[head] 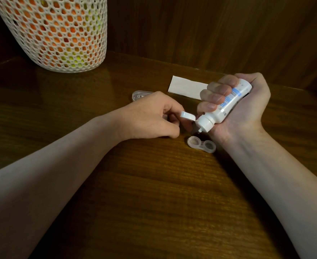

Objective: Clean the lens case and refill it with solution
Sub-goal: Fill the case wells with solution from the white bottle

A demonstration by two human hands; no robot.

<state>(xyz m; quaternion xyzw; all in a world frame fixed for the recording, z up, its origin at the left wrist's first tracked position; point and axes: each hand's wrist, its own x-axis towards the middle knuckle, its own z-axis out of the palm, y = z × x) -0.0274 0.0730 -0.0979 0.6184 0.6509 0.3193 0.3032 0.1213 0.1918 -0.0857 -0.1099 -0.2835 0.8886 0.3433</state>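
Observation:
My right hand grips a small white solution bottle with blue print, tilted so its nozzle points down and left. The bottle's flip cap hangs open at the nozzle, and the fingertips of my left hand pinch it. A clear double-well lens case lies open on the wooden table, just below the nozzle. Both wells face up without lids.
A folded white tissue lies behind the bottle. A clear plastic lid or box sits behind my left hand. A tall white mesh basket with orange and yellow contents stands at the back left. A wood panel wall backs the table.

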